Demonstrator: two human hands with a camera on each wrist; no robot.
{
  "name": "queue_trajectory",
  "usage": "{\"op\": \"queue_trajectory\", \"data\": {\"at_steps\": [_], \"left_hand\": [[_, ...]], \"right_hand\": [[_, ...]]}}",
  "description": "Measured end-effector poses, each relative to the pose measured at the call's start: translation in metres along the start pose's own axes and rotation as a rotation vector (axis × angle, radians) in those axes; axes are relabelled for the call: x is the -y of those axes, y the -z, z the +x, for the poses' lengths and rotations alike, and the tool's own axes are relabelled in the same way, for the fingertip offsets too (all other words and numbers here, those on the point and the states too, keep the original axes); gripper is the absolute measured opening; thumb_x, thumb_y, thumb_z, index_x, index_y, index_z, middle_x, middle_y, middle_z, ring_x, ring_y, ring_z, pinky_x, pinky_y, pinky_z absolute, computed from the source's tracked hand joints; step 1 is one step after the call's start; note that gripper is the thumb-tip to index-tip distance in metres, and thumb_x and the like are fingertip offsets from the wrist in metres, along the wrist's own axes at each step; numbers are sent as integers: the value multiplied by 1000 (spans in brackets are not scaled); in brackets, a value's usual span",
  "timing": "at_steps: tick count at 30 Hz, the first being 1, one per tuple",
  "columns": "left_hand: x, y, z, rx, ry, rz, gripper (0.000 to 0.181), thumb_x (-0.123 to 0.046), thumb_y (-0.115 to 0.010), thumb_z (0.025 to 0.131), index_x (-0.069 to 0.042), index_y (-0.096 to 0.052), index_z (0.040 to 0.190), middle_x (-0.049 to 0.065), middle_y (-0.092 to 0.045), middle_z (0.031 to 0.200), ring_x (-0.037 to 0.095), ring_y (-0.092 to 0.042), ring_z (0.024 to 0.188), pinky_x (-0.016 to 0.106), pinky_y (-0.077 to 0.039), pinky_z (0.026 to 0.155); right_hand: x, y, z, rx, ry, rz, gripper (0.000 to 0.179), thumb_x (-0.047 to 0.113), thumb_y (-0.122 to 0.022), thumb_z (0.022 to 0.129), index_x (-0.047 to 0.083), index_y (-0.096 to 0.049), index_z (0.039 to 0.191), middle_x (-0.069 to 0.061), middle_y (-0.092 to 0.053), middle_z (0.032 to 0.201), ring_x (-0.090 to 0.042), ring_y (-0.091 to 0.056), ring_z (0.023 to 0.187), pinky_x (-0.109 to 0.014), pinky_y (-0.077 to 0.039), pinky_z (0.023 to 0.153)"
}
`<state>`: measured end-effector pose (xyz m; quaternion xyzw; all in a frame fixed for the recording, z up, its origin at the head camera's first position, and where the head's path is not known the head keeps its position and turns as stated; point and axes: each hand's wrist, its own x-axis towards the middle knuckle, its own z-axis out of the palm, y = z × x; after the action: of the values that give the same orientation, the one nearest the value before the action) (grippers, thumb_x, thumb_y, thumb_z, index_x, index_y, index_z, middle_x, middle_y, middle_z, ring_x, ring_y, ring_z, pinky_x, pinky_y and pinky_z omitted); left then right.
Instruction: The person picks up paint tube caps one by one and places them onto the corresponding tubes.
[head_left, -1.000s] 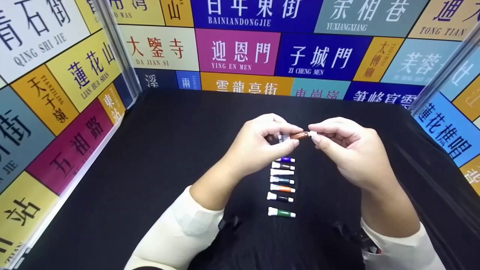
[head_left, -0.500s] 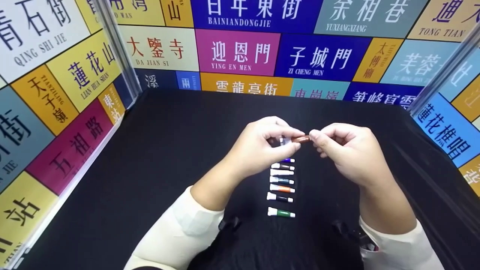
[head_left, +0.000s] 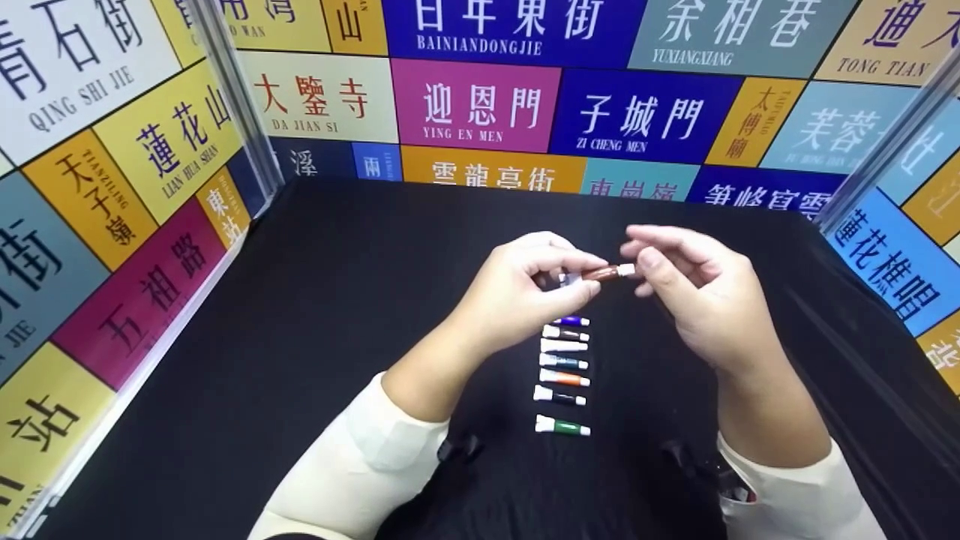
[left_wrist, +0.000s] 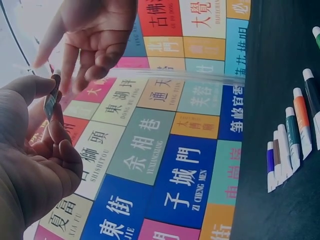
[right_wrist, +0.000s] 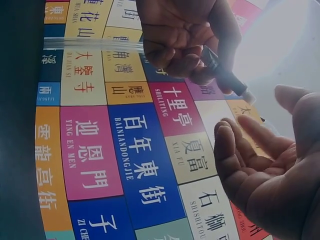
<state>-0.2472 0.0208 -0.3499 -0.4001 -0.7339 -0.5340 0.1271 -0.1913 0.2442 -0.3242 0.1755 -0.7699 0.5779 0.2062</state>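
Observation:
Between thumb and fingertips, my left hand (head_left: 534, 289) pinches a small brown paint tube (head_left: 601, 274) raised over the table. Its white cap (head_left: 625, 270) is on and points right, toward my right hand (head_left: 701, 292). That hand holds nothing: thumb and fingers are parted around the cap's end, and in the right wrist view a gap shows between the cap (right_wrist: 248, 96) and the fingers. Below the hands lies a row of paint tubes: purple (head_left: 575, 321), dark brown, white, teal, orange (head_left: 566, 377), black (head_left: 562, 395) and green (head_left: 564, 426). The left hand covers part of the purple one.
A black cloth (head_left: 337, 300) covers the table. Panels printed with coloured street-name signs (head_left: 476, 105) stand along the back and both sides, joined by clear corner strips (head_left: 244, 105). The green tube lies slightly apart from the row, nearest the body.
My right hand has come off the cap and opened, after its fingertips were on it in both earlier frames. The left hand keeps hold of the brown tube almost in place.

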Motion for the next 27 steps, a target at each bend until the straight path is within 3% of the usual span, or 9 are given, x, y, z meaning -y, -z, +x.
{"op": "queue_trajectory", "data": {"at_steps": [5, 13, 20, 27], "left_hand": [[1, 1, 0, -6, 22, -14, 19, -21, -80, 95, -18, -85, 113, -2, -78, 100, 8, -62, 89, 38, -57, 79], [3, 1, 0, -16, 43, -57, 19, -22, -80, 96, -19, -85, 114, -3, -78, 100, 9, -61, 88, 28, -53, 78], [2, 1, 0, -15, 57, -65, 20, -22, -80, 96, -18, -85, 115, -3, -78, 102, 9, -61, 88, 29, -53, 79], [2, 0, 0, -6, 77, -76, 21, -21, -79, 96, -16, -84, 116, -1, -77, 102, 9, -61, 89, 31, -54, 80]], "right_hand": [[-2, 0, 0, 18, 110, 80, 33, -8, -71, 95, -8, -72, 128, -12, -78, 122, -16, -74, 106, -18, -60, 92], [-5, 0, -1, 83, 197, -118, 24, -10, -73, 93, -1, -81, 114, -10, -76, 114, -15, -72, 100, -18, -61, 85], [-4, -1, -1, 81, 177, -163, 29, -8, -74, 93, 6, -82, 117, -2, -77, 110, -10, -72, 91, -16, -60, 82], [-3, -2, 0, 52, 113, -226, 21, 1, -77, 96, 11, -84, 113, 5, -80, 105, -9, -71, 85, -14, -58, 78]]}}
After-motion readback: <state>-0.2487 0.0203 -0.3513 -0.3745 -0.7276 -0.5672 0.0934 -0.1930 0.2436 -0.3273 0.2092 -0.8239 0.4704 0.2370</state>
